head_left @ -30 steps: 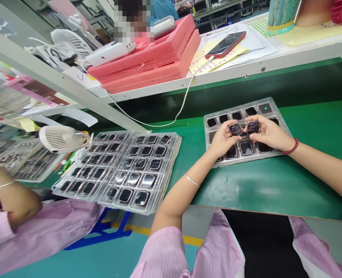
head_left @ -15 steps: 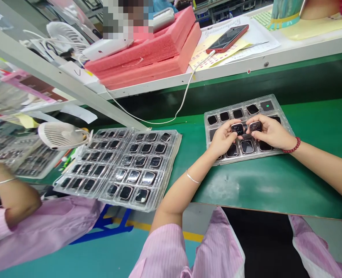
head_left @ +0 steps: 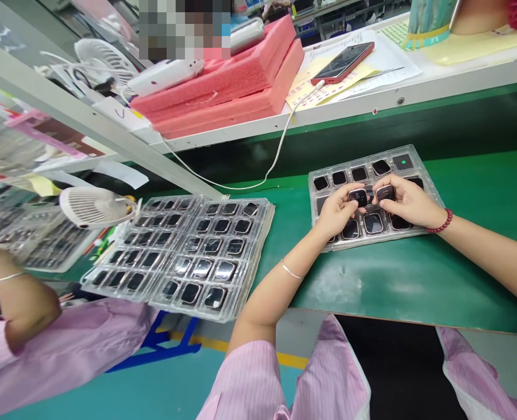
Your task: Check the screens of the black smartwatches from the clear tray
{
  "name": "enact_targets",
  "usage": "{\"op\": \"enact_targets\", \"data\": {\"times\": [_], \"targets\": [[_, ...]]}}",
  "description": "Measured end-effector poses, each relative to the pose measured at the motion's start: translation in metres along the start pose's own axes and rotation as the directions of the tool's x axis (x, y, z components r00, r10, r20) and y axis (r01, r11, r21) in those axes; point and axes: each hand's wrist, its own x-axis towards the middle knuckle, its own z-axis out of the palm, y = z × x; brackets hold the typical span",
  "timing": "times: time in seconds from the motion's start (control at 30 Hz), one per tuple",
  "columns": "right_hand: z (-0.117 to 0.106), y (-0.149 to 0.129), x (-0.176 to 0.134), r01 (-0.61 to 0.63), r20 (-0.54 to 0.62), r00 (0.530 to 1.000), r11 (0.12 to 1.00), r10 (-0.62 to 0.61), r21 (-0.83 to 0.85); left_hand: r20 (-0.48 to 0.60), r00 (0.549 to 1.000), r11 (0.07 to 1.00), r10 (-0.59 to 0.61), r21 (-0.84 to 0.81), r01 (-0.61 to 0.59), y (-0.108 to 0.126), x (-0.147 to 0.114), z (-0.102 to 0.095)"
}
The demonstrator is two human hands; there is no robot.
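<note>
Over a clear plastic tray (head_left: 429, 175) on the green bench, each of my hands pinches one square smartwatch. In my left hand (head_left: 338, 209) a smartwatch (head_left: 357, 198) faces up, its dark screen showing small light marks. My right hand (head_left: 409, 201), with a red bead bracelet at the wrist, grips a second smartwatch (head_left: 385, 193) by its edges, also lit with small marks. The two watches are close together but apart. Several more dark-screened watches (head_left: 373, 223) lie in the tray's pockets, some hidden under my hands. One pocket holds a dark square piece with a green dot (head_left: 401, 162).
Two clear trays (head_left: 223, 312) full of watches lie to my left. Beyond them are a white fan (head_left: 87, 207) and a co-worker's arm (head_left: 22, 297). A shelf above holds pink foam (head_left: 223, 87) and a phone (head_left: 343, 61); its white cable (head_left: 280, 143) droops down.
Both hands stay over the tray, each still pinching its watch. The watches have shifted or tilted only very slightly, and the camera view has moved a little.
</note>
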Motion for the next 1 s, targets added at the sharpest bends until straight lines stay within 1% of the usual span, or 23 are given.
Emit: {"op": "enact_targets", "data": {"times": [0.17,0.33,0.5,0.63,0.73,0.87,1.0], "targets": [[0.0016,-0.0005,0.0008,0.032,0.023,0.999,0.999,-0.033,0.029,0.017,1.000,1.000,0.002,-0.027,-0.002,0.0024,-0.0012,0.0003],[0.0015,-0.0021,0.0010,0.022,0.034,0.999,1.000,-0.022,-0.007,0.009,1.000,1.000,0.002,-0.026,-0.002,0.0010,-0.0004,0.0001],[0.0012,-0.0013,0.0002,0.038,0.021,0.999,0.996,-0.036,-0.081,0.009,1.000,1.000,0.001,-0.005,-0.001,-0.0001,0.0002,-0.0003],[0.0019,-0.0016,0.0000,0.048,0.021,0.999,0.997,-0.047,-0.065,-0.003,1.000,1.000,0.008,0.011,-0.008,0.0013,-0.0001,0.0002],[0.0016,-0.0015,0.0001,0.034,0.029,0.999,0.997,-0.032,-0.063,-0.001,1.000,1.000,-0.002,0.014,0.002,0.0018,-0.0001,0.0005],[0.0007,0.0000,-0.0001,0.027,0.046,0.999,0.997,-0.024,-0.075,0.016,1.000,1.000,-0.006,0.019,0.006,0.0013,-0.0001,-0.0001],[0.0007,-0.0001,-0.0002,0.033,0.037,0.999,0.994,-0.030,-0.101,0.007,1.000,1.000,-0.006,0.011,0.006,0.0003,0.0006,-0.0002]]}}
